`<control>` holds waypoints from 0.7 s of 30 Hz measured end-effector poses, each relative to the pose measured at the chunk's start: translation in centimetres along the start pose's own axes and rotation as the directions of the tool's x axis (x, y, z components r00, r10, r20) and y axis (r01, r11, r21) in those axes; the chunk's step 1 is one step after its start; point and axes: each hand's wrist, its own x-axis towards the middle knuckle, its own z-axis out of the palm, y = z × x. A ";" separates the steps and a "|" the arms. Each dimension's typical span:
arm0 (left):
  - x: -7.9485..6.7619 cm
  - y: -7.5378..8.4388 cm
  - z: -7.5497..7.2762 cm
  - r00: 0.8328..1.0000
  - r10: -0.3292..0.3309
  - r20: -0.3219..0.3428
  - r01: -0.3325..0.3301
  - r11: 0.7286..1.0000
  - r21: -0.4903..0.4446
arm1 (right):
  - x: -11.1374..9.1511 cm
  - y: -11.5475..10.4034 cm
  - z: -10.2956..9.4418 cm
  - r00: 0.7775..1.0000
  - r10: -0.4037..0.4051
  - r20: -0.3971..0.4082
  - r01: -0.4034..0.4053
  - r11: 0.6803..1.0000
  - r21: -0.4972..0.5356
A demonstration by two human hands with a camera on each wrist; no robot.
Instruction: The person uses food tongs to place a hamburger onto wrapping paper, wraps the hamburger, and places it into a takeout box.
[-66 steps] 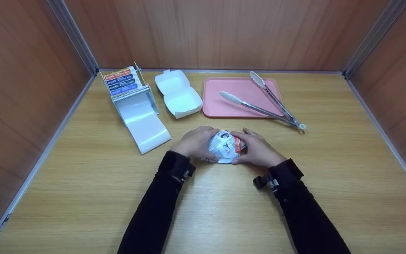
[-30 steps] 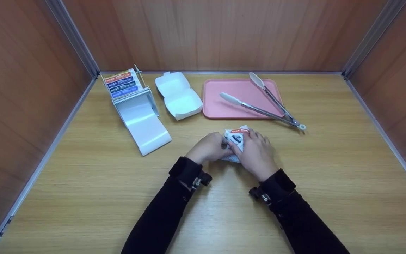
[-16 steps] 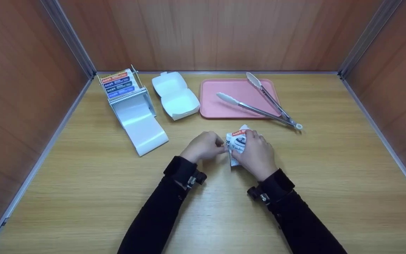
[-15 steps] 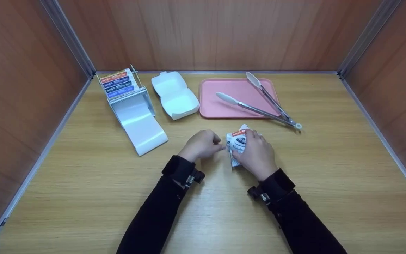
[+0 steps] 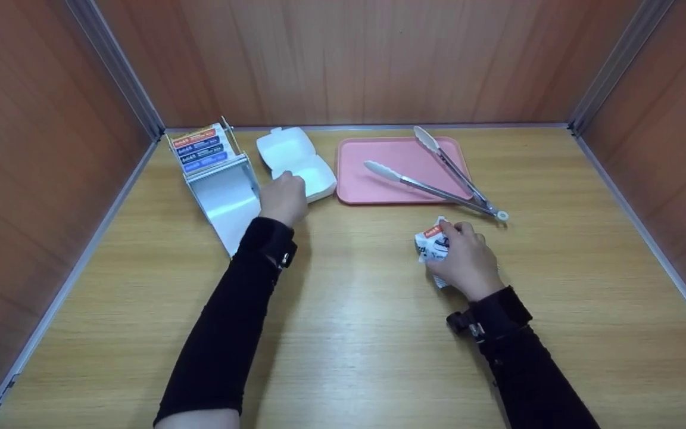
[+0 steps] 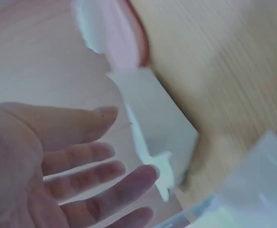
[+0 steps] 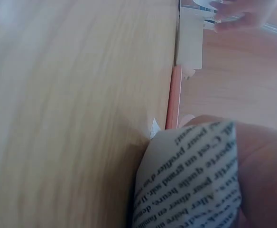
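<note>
The left hand (image 5: 284,199), fingers spread, has left the paper-wrapped bundle (image 5: 431,245) the right hand (image 5: 468,262) grips and neared the clamshell box (image 5: 313,174).

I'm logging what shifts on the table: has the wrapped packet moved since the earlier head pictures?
Yes. In the head view, the packet has shifted right against the pink tray, towards the tray's right end.

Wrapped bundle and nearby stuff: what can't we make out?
Inside of the wrapped bundle: hidden by its paper, head view.
Bundle's right side: behind the right hand, head view.
Bundle's lower part: cut off by the bottom edge, right wrist view.
Part of the white strip: behind the left hand, head view.
Sticker's fine print: too small, head view.
</note>
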 end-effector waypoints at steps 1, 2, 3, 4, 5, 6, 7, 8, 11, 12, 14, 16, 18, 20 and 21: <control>0.3 -0.1 0.3 1.000 0.011 0.002 -0.011 0.999 0.041 | 0.0 0.1 0.0 1.000 0.000 0.002 0.000 1.000 0.008; 0.5 -0.2 0.7 1.000 0.019 0.002 -0.019 0.997 0.077 | 0.0 0.1 0.0 1.000 0.000 0.003 0.000 1.000 0.016; 0.8 -0.2 1.1 1.000 0.029 -0.001 -0.029 0.994 0.107 | 0.0 0.1 -0.1 1.000 0.000 0.002 0.000 1.000 0.023; 1.1 -0.2 1.5 0.999 0.038 -0.011 -0.036 0.991 0.130 | 0.1 0.1 0.0 1.000 0.001 -0.001 -0.001 1.000 0.031; 1.5 -0.2 1.9 0.999 0.047 -0.025 -0.042 0.988 0.152 | 0.1 0.0 0.0 1.000 0.001 -0.005 -0.001 0.999 0.036; 1.8 -0.1 2.3 0.998 0.054 -0.043 -0.046 0.985 0.169 | 0.1 0.0 -0.1 1.000 0.001 -0.009 -0.001 0.999 0.042; 2.1 -0.1 2.7 0.996 0.058 -0.063 -0.046 0.982 0.181 | 0.1 -0.1 0.0 1.000 0.002 -0.012 -0.002 0.999 0.047; 2.3 0.0 3.0 0.995 0.057 -0.080 -0.042 0.981 0.188 | 0.1 -0.1 0.0 1.000 0.004 -0.015 -0.003 0.999 0.051; 2.9 0.0 3.9 0.992 0.051 -0.118 -0.026 0.980 0.200 | -0.1 -0.2 0.2 1.000 0.002 -0.023 0.000 0.999 0.052; 3.1 0.1 4.1 0.991 0.046 -0.122 -0.021 0.980 0.199 | -0.2 -0.2 0.2 1.000 0.001 -0.026 0.000 0.999 0.050; 3.2 0.1 4.4 0.992 0.042 -0.121 -0.017 0.979 0.201 | -0.3 -0.2 0.3 0.999 -0.004 -0.035 0.006 0.999 0.042; 3.1 0.2 4.5 0.991 0.051 -0.127 -0.025 0.979 0.202 | -0.3 -0.2 0.3 0.999 -0.008 -0.042 0.010 0.999 0.040; 2.9 0.4 4.5 0.988 0.064 -0.143 -0.034 0.979 0.203 | -0.3 -0.1 0.3 0.999 -0.008 -0.047 0.010 0.999 0.049; 2.7 0.6 4.3 0.981 0.089 -0.173 -0.055 0.980 0.192 | -0.3 0.1 0.2 0.999 -0.004 -0.051 0.007 0.999 0.054; 2.6 0.7 4.2 0.976 0.104 -0.190 -0.069 0.981 0.184 | -0.3 0.2 0.1 0.999 0.000 -0.053 0.003 0.998 0.058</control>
